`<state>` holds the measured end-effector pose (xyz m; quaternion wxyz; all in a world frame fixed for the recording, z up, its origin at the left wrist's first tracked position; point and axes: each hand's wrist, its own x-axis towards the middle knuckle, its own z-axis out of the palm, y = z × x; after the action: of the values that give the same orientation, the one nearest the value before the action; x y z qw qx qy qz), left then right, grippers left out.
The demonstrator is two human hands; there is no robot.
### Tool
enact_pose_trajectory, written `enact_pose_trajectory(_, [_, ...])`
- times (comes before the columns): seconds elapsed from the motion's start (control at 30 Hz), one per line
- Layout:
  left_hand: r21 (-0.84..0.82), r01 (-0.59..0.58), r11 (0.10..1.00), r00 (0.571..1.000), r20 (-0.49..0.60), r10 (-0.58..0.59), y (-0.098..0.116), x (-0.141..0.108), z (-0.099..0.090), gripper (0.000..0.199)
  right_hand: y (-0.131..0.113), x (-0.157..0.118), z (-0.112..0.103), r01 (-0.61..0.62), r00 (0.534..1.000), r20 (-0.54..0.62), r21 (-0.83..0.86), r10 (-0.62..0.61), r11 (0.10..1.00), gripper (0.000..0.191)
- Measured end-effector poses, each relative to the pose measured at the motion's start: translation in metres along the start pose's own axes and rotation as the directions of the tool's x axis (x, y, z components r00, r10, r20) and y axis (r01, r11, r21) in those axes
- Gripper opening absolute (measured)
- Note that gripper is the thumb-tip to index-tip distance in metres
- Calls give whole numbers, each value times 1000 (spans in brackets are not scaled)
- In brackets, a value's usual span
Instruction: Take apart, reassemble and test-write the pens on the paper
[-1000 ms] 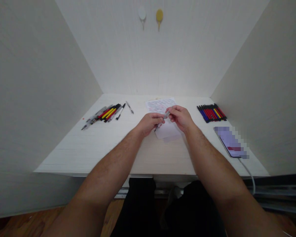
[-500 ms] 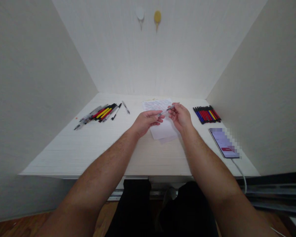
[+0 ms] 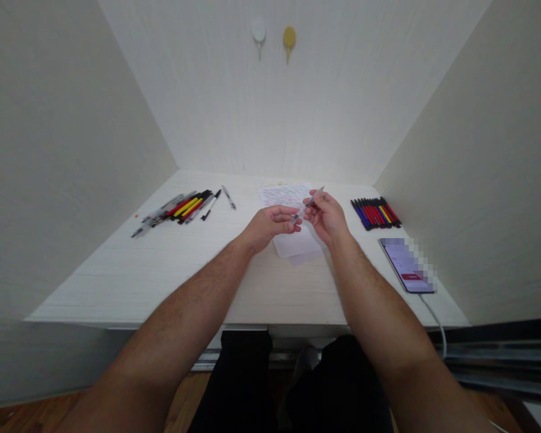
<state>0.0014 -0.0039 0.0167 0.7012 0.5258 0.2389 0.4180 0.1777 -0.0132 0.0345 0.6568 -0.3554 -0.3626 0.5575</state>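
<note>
A clear pen (image 3: pixel 307 205) is held slantwise above the paper, its upper end pointing up and to the right. My left hand (image 3: pixel 270 228) pinches its lower end between thumb and fingers. Around its upper part, the fingers of my right hand (image 3: pixel 327 215) are closed. Beneath both hands lie sheets of paper (image 3: pixel 283 195), the far one covered in scribbled lines and the near one (image 3: pixel 293 246) blank where it shows. Whether the pen is whole or in parts is too small to tell.
To the left lies a loose pile of mixed pens (image 3: pixel 180 209), with a white-and-black pen (image 3: pixel 211 205) and a clear pen (image 3: pixel 228 197) beside it. A tidy row of coloured pens (image 3: pixel 375 213) is at right, near a phone (image 3: pixel 406 264) with a cable (image 3: pixel 435 316). Walls enclose three sides.
The pen between my hands now shows as one slanted line, tilted more steeply, with its upper end above my right fingers. My left thumb has shifted lower. The view has moved slightly.
</note>
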Motion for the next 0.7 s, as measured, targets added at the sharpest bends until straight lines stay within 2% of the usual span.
enact_pose_trajectory(0.13, [79,-27,996,1000,-11,28,-2,3,0,52,5,-2,5,-35,999,23,-51,36,998,27])
enact_pose_trajectory(0.2, [125,-35,992,999,-6,36,-3,4,-2,53,7,-2,4,-32,999,-7,-66,32,997,28])
enact_pose_trajectory(0.27, [190,-59,980,998,-3,61,-2,7,-7,60,7,1,0,-9,996,-94,-75,2,997,37])
enact_pose_trajectory(0.33, [331,-101,938,992,-41,121,-1,10,-15,71,6,4,-6,12,978,-206,-90,-30,996,53])
enact_pose_trajectory(0.4, [563,-117,818,974,-98,206,0,12,-24,78,5,8,-11,16,964,-264,-108,-44,994,62])
enact_pose_trajectory(0.5, [846,-67,529,959,-92,267,0,13,-35,81,4,10,-15,1,977,-214,-117,-26,993,47])
enact_pose_trajectory(0.6, [951,-14,309,982,-45,182,-5,12,-35,92,9,8,-12,27,992,-118,-128,-42,991,40])
enact_pose_trajectory(0.7, [982,46,182,996,-59,63,-10,11,-30,99,22,7,-9,68,993,-75,-236,-88,969,36])
